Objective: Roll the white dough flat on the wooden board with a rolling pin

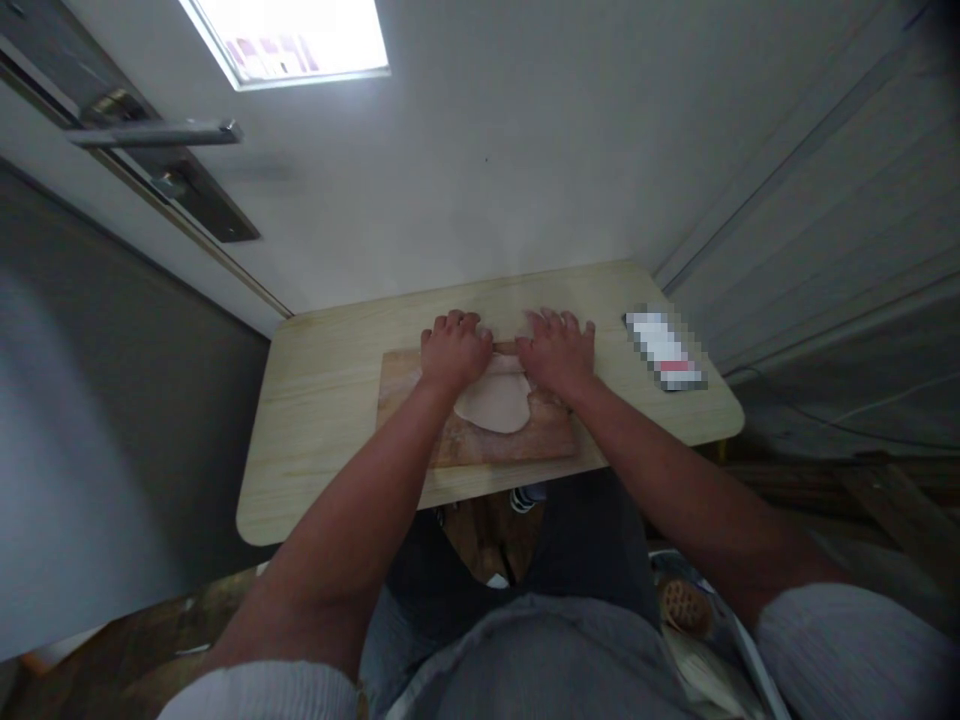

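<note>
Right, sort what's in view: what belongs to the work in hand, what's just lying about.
In use:
- rolling pin, under the left hand and right hand
- flattened dough
- wooden board

Lying about:
- pixelated item, right side of table
- round brown thing, lower right, unclear

The left hand (457, 354) and right hand (559, 352) lie palm down, slightly apart, fingers (454, 318) pointing forward, thumbs (485, 340) inward of them; the left forearm (360, 500) and right forearm (667, 467) converge toward the fingertips.
</note>
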Demonstrator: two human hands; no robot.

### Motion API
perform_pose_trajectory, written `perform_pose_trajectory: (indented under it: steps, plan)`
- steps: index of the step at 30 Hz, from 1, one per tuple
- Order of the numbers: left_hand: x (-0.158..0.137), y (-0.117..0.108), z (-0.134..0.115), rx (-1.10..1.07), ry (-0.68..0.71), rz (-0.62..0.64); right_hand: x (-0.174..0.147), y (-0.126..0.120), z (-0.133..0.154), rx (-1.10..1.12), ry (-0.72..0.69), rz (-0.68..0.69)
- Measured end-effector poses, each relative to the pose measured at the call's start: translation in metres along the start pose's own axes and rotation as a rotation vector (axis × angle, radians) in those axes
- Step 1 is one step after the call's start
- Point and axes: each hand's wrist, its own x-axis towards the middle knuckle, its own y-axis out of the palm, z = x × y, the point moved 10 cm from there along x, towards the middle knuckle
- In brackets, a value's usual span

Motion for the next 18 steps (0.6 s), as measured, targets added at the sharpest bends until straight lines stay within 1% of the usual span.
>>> perform_pose_trajectory:
  steps: [6, 10, 14, 18]
  plan:
    - [-0.018, 0.0, -0.001, 0.004, -0.014, 0.002, -0.021, -0.006, 0.001, -0.012, 0.003, -0.034]
    - [-0.034, -0.005, -0.006, -0.006, -0.009, -0.033, -0.039, -0.011, 0.004, -0.008, -0.027, -0.047]
    - [-0.051, -0.012, -0.01, -0.001, -0.019, -0.067, -0.056, -0.014, 0.004, -0.004, -0.023, -0.055]
    - [-0.07, -0.017, -0.017, 0.0, 0.024, -0.084, -0.074, -0.017, 0.004, 0.024, -0.026, -0.05]
